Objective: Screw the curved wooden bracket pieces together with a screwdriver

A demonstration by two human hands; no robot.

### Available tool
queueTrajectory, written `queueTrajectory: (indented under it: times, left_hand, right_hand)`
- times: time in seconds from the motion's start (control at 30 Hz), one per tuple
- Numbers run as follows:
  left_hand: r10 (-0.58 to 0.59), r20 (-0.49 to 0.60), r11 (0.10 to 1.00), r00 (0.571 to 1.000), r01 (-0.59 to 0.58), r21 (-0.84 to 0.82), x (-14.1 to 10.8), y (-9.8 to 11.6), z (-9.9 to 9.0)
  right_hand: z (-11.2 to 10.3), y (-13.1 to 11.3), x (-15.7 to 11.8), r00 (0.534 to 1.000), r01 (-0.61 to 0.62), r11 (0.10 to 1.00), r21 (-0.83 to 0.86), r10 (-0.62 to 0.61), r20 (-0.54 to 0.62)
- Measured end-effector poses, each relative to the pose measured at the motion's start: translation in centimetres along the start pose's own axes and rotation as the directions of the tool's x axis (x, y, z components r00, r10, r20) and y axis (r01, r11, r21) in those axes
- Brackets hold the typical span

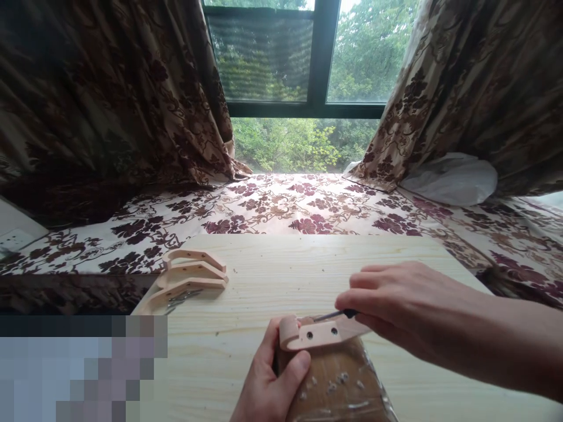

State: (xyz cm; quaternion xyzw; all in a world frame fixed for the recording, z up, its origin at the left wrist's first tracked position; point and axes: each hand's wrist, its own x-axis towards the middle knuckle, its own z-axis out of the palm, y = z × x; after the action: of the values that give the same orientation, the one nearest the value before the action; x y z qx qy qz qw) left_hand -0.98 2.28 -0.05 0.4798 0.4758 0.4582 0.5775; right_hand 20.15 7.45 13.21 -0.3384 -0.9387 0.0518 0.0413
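Note:
My left hand [276,375] is closed around the rounded end of a pale curved wooden piece [323,336], with the thumb in front and the fingers behind. Two dark-rimmed holes or fittings show on the wood's face. Beneath it lies a brown cardboard box [338,404] wrapped in clear tape, with several small metal screws [338,382] on top. A thin tool with a metal shaft [328,316] and dark handle, apparently a screwdriver, is pinched in my right hand [387,296]. Its shaft points left, along the upper edge of the wood; the tip is hard to make out.
Three similar curved wooden pieces [197,269] lie at the table's left side, with thin metal parts [182,300] beside them. Dark specks dot the pale wooden tabletop [272,264]. Behind are a flowered cloth [281,205], curtains, a window and a white plastic bag [453,179].

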Motion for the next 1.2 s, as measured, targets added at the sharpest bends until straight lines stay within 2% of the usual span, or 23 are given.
queueTrajectory:
  times: [0.03, 0.1, 0.23, 0.3, 0.43, 0.6, 0.7, 0.83, 0.93, 1.0, 1.1, 1.2]
  left_hand:
    - [0.009, 0.011, 1.000, 1.000, -0.009, -0.013, 0.0, 0.1, 0.1]
    - [0.024, 0.015, 0.999, 1.000, -0.024, -0.033, -0.1, 0.3, 0.2]
    - [0.068, -0.055, 0.996, 0.996, -0.071, -0.057, -0.2, 0.1, 0.5]
    - [0.076, -0.053, 0.996, 0.996, -0.078, -0.041, -0.2, -0.1, 0.5]
    - [0.070, -0.020, 0.997, 0.997, -0.070, 0.010, -0.1, -0.5, 0.2]
    - [0.086, 0.028, 0.996, 0.996, -0.087, 0.025, 0.2, -0.6, -0.3]
    - [0.087, 0.032, 0.996, 0.996, -0.088, 0.030, 0.2, -0.6, -0.3]
    - [0.084, 0.044, 0.996, 0.996, -0.085, 0.027, 0.1, -0.7, -0.3]
    - [0.091, 0.045, 0.995, 0.995, -0.093, 0.025, 0.0, -0.6, -0.3]
    - [0.095, 0.043, 0.995, 0.995, -0.096, 0.026, 0.0, -0.6, -0.3]
    - [0.098, 0.031, 0.995, 0.995, -0.099, 0.029, 0.0, -0.7, -0.2]
    - [0.101, 0.016, 0.994, 0.995, -0.102, 0.034, 0.0, -0.8, -0.1]
  right_hand:
    - [-0.3, -0.5, 0.9, 0.996, 0.031, 0.999, 0.006, -0.031, 0.088]
    - [-0.8, -1.3, 2.2, 0.979, 0.082, 0.997, -0.012, -0.079, 0.187]
    - [-1.4, -2.4, 3.7, 0.950, 0.168, 0.980, -0.110, -0.131, 0.283]
    - [-1.5, -2.7, 4.1, 0.939, 0.185, 0.973, -0.137, -0.134, 0.317]
    - [-1.5, -3.3, 4.7, 0.931, 0.218, 0.959, -0.179, -0.149, 0.333]
    - [-1.7, -4.4, 5.7, 0.930, 0.301, 0.917, -0.261, -0.222, 0.293]
    - [-2.0, -4.8, 6.4, 0.915, 0.319, 0.909, -0.268, -0.221, 0.339]
    - [-1.9, -4.5, 7.4, 0.897, 0.183, 0.959, -0.216, -0.073, 0.435]
    - [-1.7, -4.2, 8.0, 0.909, 0.082, 0.975, -0.208, 0.012, 0.417]
    - [-1.8, -4.2, 8.2, 0.912, 0.077, 0.968, -0.237, 0.028, 0.409]
    - [-2.6, -4.1, 7.9, 0.905, 0.126, 0.964, -0.232, -0.016, 0.426]
    - [-3.3, -3.9, 7.3, 0.893, 0.194, 0.971, -0.136, -0.117, 0.435]
